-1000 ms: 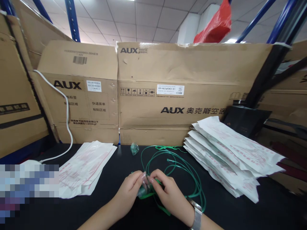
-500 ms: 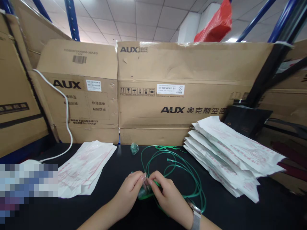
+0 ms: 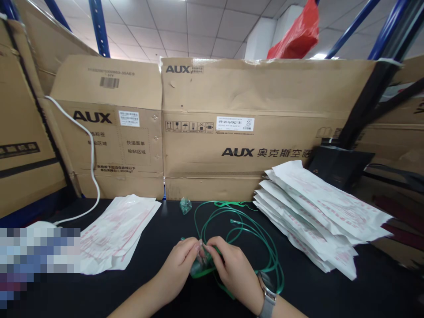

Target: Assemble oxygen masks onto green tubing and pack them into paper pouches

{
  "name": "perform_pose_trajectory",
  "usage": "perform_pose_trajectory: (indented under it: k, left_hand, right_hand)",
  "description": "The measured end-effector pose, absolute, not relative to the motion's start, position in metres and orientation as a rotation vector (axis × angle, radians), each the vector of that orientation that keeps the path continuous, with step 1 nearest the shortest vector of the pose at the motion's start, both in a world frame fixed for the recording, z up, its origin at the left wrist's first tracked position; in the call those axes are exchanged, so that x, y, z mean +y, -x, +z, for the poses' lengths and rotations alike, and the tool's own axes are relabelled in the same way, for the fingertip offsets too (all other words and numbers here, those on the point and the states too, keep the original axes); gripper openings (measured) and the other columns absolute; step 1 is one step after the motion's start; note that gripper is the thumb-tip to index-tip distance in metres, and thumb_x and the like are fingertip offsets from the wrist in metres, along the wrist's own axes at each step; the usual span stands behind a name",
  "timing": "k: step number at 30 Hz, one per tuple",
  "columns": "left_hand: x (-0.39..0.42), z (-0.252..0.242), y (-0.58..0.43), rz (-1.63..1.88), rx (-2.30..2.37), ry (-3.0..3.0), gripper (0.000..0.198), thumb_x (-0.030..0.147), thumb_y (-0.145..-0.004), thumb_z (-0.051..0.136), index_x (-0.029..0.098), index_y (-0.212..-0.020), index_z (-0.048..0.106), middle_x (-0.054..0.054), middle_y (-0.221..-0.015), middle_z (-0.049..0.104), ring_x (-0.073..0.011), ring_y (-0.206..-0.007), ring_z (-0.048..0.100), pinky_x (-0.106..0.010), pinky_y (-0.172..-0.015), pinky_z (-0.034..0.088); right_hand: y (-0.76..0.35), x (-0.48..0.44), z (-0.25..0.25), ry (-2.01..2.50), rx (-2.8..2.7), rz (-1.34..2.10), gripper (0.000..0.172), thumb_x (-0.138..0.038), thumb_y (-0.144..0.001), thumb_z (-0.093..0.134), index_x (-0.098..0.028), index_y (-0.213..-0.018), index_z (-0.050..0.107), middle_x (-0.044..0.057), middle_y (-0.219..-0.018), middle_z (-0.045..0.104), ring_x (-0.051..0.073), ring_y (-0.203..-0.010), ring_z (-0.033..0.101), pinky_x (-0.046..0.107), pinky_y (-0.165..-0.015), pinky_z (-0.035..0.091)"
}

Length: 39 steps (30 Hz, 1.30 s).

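Observation:
Both hands meet at the front middle of the black table [image 3: 331, 296]. My left hand [image 3: 180, 263] and my right hand [image 3: 233, 267] pinch a small clear green plastic mask piece [image 3: 200, 265] between their fingertips. A coil of thin green tubing [image 3: 245, 229] runs from that piece and loops on the table behind my right hand. A wristwatch [image 3: 266, 298] sits on my right wrist. A small green plastic part [image 3: 186, 205] lies apart near the cardboard.
A fanned stack of white paper pouches [image 3: 318, 212] lies to the right, a flatter pile of pouches [image 3: 115, 232] to the left. Large AUX cardboard boxes [image 3: 232, 128] wall off the back. A white cable [image 3: 91, 154] hangs at the left.
The hands have barely moved; my fingers shift slightly on the green mask piece, and my right wrist has turned a little.

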State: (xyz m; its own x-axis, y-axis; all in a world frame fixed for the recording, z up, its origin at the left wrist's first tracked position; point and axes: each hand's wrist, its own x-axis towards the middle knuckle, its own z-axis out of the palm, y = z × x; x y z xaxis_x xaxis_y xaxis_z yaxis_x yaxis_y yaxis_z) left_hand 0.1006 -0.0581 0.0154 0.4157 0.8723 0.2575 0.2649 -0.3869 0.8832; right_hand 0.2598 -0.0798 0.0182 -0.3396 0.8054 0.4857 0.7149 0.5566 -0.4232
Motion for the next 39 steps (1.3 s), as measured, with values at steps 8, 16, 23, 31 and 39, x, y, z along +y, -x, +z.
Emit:
perform_pose_trajectory:
  k: [8, 16, 23, 31, 39]
  left_hand:
    - [-0.059, 0.017, -0.102, 0.998, 0.902, -1.639, 0.039, 0.043, -0.084, 0.036, 0.016, -0.060, 0.051, 0.000, -0.060, 0.050, -0.0145, -0.063, 0.047, -0.026, -0.064, 0.036]
    - [-0.048, 0.011, -0.104, 0.942, 0.919, -1.448, 0.041, 0.051, -0.067, 0.056, 0.015, -0.049, 0.050, 0.003, -0.049, 0.045, -0.0109, -0.052, 0.042, -0.023, -0.052, 0.031]
    - [-0.048, 0.012, -0.105, 0.876, 0.912, -1.295, 0.034, 0.044, -0.066, 0.060, 0.014, -0.052, 0.052, 0.003, -0.049, 0.048, -0.0103, -0.050, 0.043, -0.022, -0.051, 0.032]
    - [-0.056, 0.019, -0.099, 1.101, 1.048, -1.896, 0.026, 0.032, -0.076, 0.049, 0.017, -0.054, 0.050, 0.001, -0.058, 0.049, -0.0143, -0.061, 0.046, -0.025, -0.062, 0.036]
    - [-0.065, 0.022, -0.101, 0.753, 0.777, -1.848, 0.019, 0.027, -0.076, 0.051, 0.013, -0.068, 0.061, 0.001, -0.060, 0.054, -0.0126, -0.060, 0.047, -0.023, -0.060, 0.040]
  right_hand:
    - [-0.261, -0.079, 0.018, 1.204, -2.146, 0.188, 0.011, -0.025, -0.088, 0.039, -0.021, -0.090, 0.049, 0.001, -0.077, 0.063, 0.013, -0.066, 0.061, 0.022, -0.060, 0.041]
    - [-0.261, -0.080, 0.017, 1.142, -2.131, 0.310, 0.014, -0.023, -0.084, 0.045, -0.020, -0.097, 0.041, -0.001, -0.071, 0.059, 0.012, -0.061, 0.057, 0.021, -0.054, 0.039]
    - [-0.263, -0.079, 0.019, 1.096, -2.127, 0.447, 0.025, -0.020, -0.083, 0.045, -0.020, -0.106, 0.037, -0.006, -0.064, 0.045, 0.009, -0.055, 0.047, 0.019, -0.053, 0.037]
    - [-0.262, -0.080, 0.032, 1.119, -1.908, 0.555, 0.014, -0.031, -0.088, 0.040, -0.020, -0.092, 0.047, -0.001, -0.075, 0.048, 0.010, -0.065, 0.046, 0.021, -0.061, 0.038]
    - [-0.268, -0.070, 0.033, 1.084, -2.112, 1.005, 0.036, -0.044, -0.086, 0.037, -0.017, -0.062, 0.041, -0.005, -0.059, 0.035, 0.008, -0.055, 0.032, 0.021, -0.051, 0.028]
